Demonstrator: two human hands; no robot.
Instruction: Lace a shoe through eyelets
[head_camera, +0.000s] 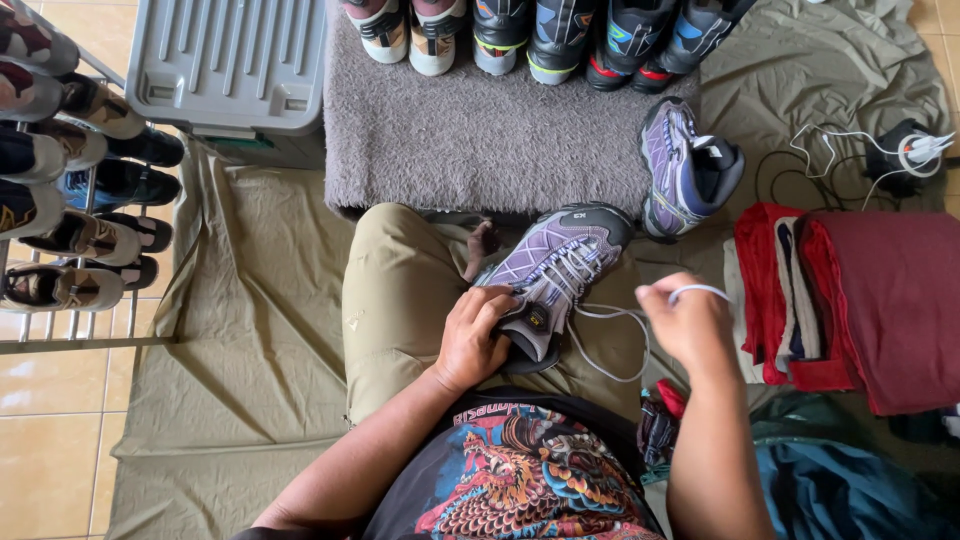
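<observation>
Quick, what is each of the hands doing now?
Left hand: closed on the heel of the purple shoe.
Right hand: closed, pinching the white lace.

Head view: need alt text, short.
Seen from above, a seated person's left hand grips the heel of a purple shoe on their lap while the right hand pulls its white lace. The matching shoe lies on a grey mat.

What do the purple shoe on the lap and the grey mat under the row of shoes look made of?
Purple shoe: seemingly woven synthetic mesh with matte overlays, a dark rubbery toe cap, and a pale cord lace. Grey mat: soft, fuzzy pile, probably fleece or carpet.
</observation>
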